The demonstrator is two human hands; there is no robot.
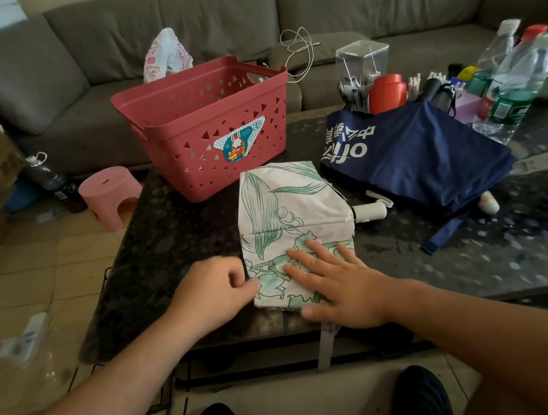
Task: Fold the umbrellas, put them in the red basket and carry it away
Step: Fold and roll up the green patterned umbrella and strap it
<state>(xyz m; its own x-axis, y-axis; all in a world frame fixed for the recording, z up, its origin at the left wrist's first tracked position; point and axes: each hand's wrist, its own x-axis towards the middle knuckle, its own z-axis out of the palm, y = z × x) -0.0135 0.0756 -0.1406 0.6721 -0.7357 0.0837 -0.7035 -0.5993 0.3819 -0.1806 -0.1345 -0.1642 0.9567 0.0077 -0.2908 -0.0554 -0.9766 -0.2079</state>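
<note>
A: Head view: the floral umbrella [292, 219] is lying flat on the dark table [168, 237], near the front edge. Its long axis is running from the person out toward the sofa [214, 19], with its white handle [370, 212] sticking out to the right.

B: Hands?

A: The right hand [337, 288] is pressing flat on the near end of the cloth, fingers straight and spread. The left hand [217, 289] is pinching the cloth's left edge, fingers curled.

B: Basket?

A: The red basket [204, 123] is standing upright just beyond the umbrella's far end, not quite touching it. The blue umbrella [421, 156] is lying to the right, strap [442, 233] trailing toward the person.

B: Room?

A: Bare tabletop is showing left of the floral umbrella. Bottles [514, 77] are crowding the far right. A grey strap [326, 343] is hanging over the front edge.
</note>
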